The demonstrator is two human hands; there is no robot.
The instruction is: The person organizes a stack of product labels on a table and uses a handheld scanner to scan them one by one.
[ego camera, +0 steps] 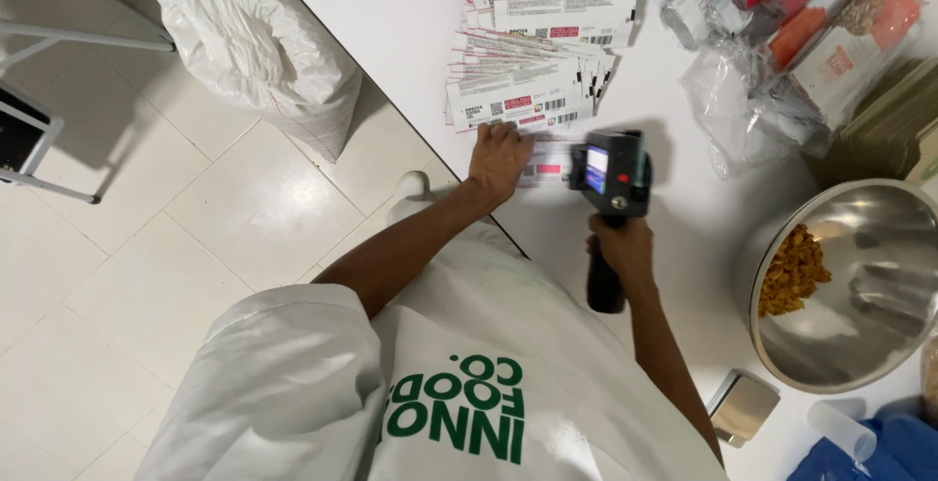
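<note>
My left hand [497, 156] lies flat on a white printed label pouch [548, 163] at the near edge of the white table [391, 12], holding it down. My right hand [621, 250] grips the black handle of a handheld printer gun [611, 180]. The gun's head, with a small lit screen, rests over the right end of that pouch. Just beyond it, several more flat white pouches [532, 46] with red and black print lie fanned out in overlapping rows.
A steel bowl [860, 344] holding orange-brown flakes [793, 271] sits at the right. Clear bags of red and orange packets [821, 32] lie at the back right. A small metal scoop [743, 405] and blue cloth [879, 447] are near. A white sack [264, 56] stands on the tiled floor.
</note>
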